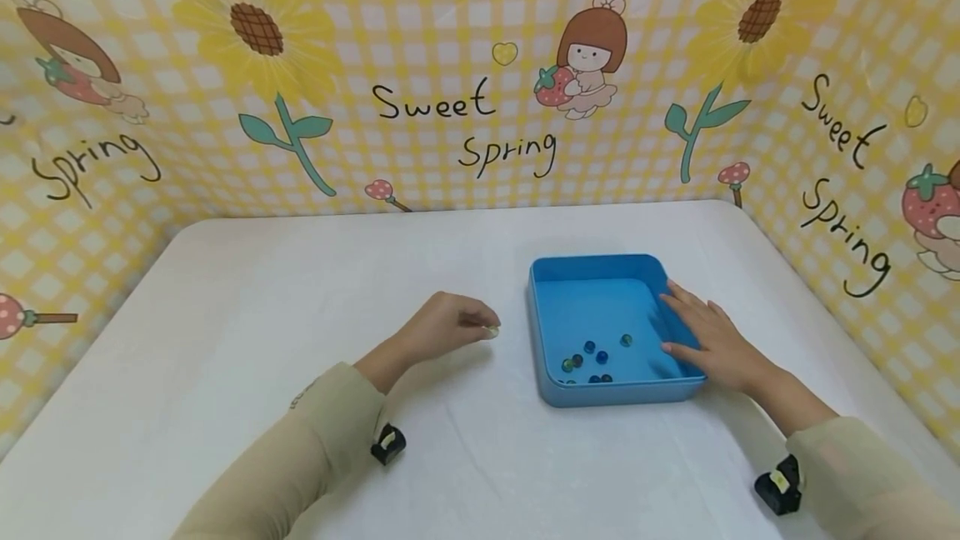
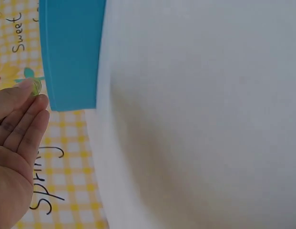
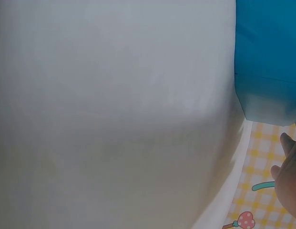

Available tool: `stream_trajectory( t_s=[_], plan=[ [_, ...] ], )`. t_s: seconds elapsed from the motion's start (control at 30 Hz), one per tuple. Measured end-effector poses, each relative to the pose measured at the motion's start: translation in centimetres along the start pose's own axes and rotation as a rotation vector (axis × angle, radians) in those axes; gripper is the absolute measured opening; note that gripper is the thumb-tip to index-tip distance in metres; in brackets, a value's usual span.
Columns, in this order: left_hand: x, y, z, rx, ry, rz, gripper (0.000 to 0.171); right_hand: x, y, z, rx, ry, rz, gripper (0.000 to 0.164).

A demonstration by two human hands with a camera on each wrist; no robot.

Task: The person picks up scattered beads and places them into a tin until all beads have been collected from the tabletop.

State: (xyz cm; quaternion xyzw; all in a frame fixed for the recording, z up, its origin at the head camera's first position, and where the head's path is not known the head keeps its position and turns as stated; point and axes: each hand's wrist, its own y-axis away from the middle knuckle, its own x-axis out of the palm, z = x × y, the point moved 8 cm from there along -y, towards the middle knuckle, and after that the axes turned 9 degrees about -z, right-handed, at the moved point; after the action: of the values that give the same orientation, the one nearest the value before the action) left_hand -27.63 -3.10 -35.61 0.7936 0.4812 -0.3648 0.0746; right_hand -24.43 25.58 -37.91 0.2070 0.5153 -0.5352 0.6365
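Observation:
Between thumb and fingertips, my left hand (image 1: 447,325) pinches a clear yellowish-green marble (image 2: 36,87), held above the table just left of a blue tray (image 1: 611,394). Several glass marbles, blue, green and brownish, lie inside the tray toward its near side, among them a greenish marble (image 1: 626,341) lying apart from the others. My right hand (image 1: 716,344) rests with spread fingers on the tray's right rim. Only part of that hand (image 3: 288,179) shows at the edge of the right wrist view.
A white cloth (image 1: 300,273) covers the table under the tray. Yellow checked fabric (image 1: 420,40) with printed flowers and lettering stands as a wall at the back and both sides. A small black device (image 1: 387,444) is strapped at each sleeve cuff.

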Motion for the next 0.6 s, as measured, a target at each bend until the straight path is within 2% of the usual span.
stream_trajectory(
  t_s=[0.2, 0.6],
  plan=[
    [0.8, -1.3, -1.3, 0.038, 0.011, 0.004, 0.014, 0.1, 0.0, 0.0, -0.005, 0.000, 0.001, 0.063],
    [2.8, -3.3, -3.7, 0.063, 0.031, 0.029, 0.015, 0.0, 0.0, 0.0, -0.005, 0.011, 0.005, 0.063]
  ],
)
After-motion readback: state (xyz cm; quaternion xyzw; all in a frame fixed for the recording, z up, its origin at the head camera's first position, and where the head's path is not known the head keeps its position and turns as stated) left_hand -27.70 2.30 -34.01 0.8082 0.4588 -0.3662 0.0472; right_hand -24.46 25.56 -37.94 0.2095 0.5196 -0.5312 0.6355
